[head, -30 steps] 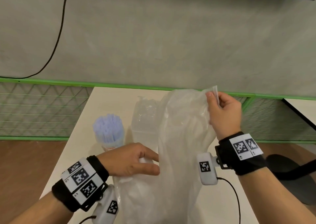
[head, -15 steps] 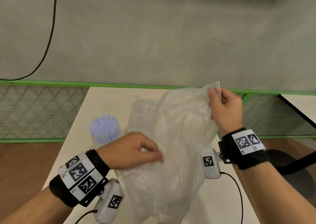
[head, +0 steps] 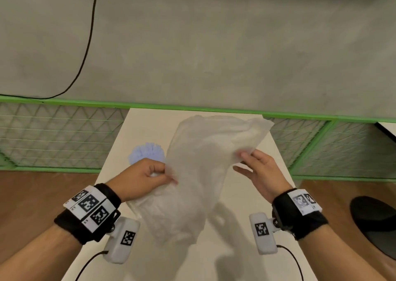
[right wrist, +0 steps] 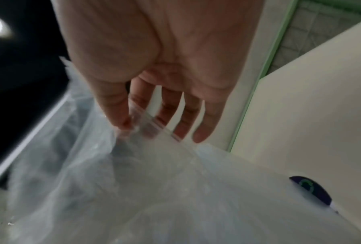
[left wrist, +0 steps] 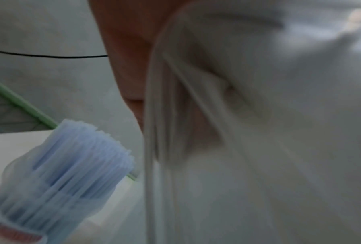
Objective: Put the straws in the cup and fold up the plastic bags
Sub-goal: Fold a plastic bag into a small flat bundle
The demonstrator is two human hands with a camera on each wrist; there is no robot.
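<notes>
A large clear plastic bag (head: 205, 173) hangs spread between my two hands above the white table (head: 235, 259). My left hand (head: 169, 179) pinches its left edge with curled fingers. My right hand (head: 244, 158) holds the right edge; in the right wrist view the thumb and index finger (right wrist: 123, 122) pinch the film while the other fingers stay straight. Pale blue straws (head: 147, 152) stand bunched in a cup behind my left hand, and show blurred in the left wrist view (left wrist: 70, 165) beside the bag (left wrist: 259, 132). The bag hides the table's middle.
A green-framed mesh fence (head: 60, 135) runs behind the table under a grey wall with a black cable (head: 85, 51). A black seat (head: 375, 223) sits to the right over brown floor. Another tabletop's corner (head: 387, 128) shows far right.
My right hand dropped from the raised top corner to the bag's right edge. The bag now spreads wider between both hands, and my left hand keeps its pinch.
</notes>
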